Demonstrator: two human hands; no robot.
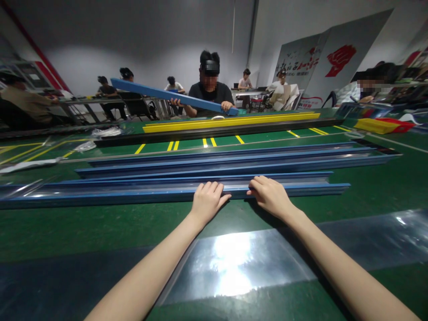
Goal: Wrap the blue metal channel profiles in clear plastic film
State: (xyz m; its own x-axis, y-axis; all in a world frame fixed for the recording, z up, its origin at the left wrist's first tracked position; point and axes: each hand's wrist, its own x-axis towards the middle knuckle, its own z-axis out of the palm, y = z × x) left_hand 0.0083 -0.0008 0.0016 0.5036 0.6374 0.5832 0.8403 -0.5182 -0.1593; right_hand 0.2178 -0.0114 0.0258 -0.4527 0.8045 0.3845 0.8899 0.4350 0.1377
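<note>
Across the green table lies a long blue channel (133, 192), its open side up with a clear, shiny lining. My left hand (207, 200) rests over its near wall, fingers bent over the edge and pressed together, thumb pointing right. A short way to the right, my right hand (270, 195) is curled at the same channel, fingertips at its near wall. Between the two hands a stretch of the channel shows. Close to me, a wide clear plastic strip (240, 263) lies flat under my forearms.
Behind the channel lie more blue channels (234, 164), then a black bar (187, 135) and a yellow channel (234, 122). Opposite, a person (212, 91) holds a long blue bar (167, 95). Yellow and red trays (377, 125) stand at the right.
</note>
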